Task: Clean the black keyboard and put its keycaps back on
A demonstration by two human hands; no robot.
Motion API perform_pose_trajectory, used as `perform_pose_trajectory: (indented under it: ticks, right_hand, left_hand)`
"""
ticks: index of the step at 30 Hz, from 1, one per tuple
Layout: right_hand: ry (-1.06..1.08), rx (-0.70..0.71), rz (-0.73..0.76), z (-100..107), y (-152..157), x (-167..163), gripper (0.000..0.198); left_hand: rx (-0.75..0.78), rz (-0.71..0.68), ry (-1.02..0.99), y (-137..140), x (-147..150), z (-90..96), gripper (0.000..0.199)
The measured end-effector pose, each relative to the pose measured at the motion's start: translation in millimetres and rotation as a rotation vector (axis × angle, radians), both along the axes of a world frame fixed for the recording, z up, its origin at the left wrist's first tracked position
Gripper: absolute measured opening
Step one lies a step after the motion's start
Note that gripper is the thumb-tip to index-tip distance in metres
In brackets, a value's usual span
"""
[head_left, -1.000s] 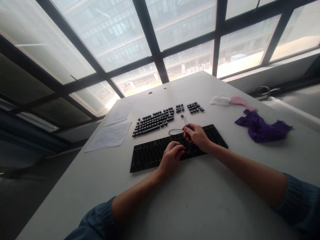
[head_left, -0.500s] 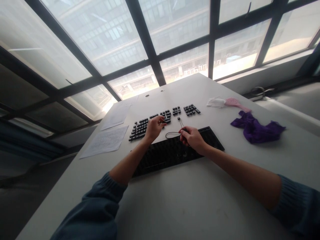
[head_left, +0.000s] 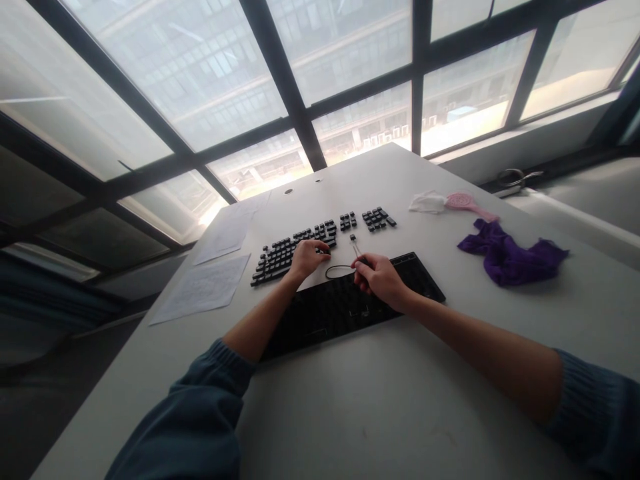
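My left hand [head_left: 308, 259] is at the near right edge of the largest group of black keycaps [head_left: 281, 251]. Its thumb and forefinger close on a small dark piece that looks like a keycap [head_left: 326, 252]. My right hand [head_left: 377, 277] grips a keycap puller [head_left: 357, 250], its thin wires pointing away from me. One loose keycap [head_left: 353, 237] sits at the wire tips; whether the wires hold it cannot be told. Below both hands lies the black keyboard base [head_left: 320, 323], stripped of its caps. A thin dark loop [head_left: 336, 268] lies beside my right fingers.
Smaller keycap groups [head_left: 379, 219] lie farther back. Printed sheets [head_left: 203, 290] are on the left of the white table [head_left: 400, 400]. On the right are a purple cloth [head_left: 520, 257], a pink hairbrush [head_left: 465, 201] and white tissue [head_left: 427, 202]. Windows rise behind.
My left hand has drawn slightly toward me, away from the keycaps at the group's right end. My right hand keeps the puller in nearly the same place. The view has shifted slightly.
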State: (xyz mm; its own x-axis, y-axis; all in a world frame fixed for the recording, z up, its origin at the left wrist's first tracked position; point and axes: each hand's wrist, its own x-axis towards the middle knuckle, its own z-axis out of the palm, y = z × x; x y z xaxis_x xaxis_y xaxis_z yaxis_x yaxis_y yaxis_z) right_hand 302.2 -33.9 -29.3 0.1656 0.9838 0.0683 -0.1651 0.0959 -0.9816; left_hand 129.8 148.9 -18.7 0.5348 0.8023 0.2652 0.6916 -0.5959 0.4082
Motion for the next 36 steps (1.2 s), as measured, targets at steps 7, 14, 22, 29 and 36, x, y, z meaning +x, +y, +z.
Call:
perform_pose_trajectory:
  ticks: [7,14,22,29,36]
  right_hand:
    - [0.011,-0.005,0.005,0.6,-0.6,-0.2,0.014]
    - [-0.002,0.01,0.0,-1.0,-0.4,0.5,0.014]
    - [-0.007,0.008,-0.003,-0.5,-0.4,-0.4,0.015]
    - [0.002,0.005,0.004,0.3,-0.6,0.0,0.015]
    - [0.017,-0.005,0.006,-0.7,-0.2,0.1,0.013]
  left_hand:
    - [0.088,0.018,-0.012,8.6,-21.5,16.5,0.018]
    - [0.158,0.01,0.083,7.6,-33.5,12.0,0.017]
    - [0.157,-0.017,0.137,6.9,-29.9,5.4,0.011]
    - [0.148,-0.017,0.112,8.8,-32.9,7.4,0.011]
    - [0.171,0.046,-0.052,-3.9,-26.7,35.6,0.016]
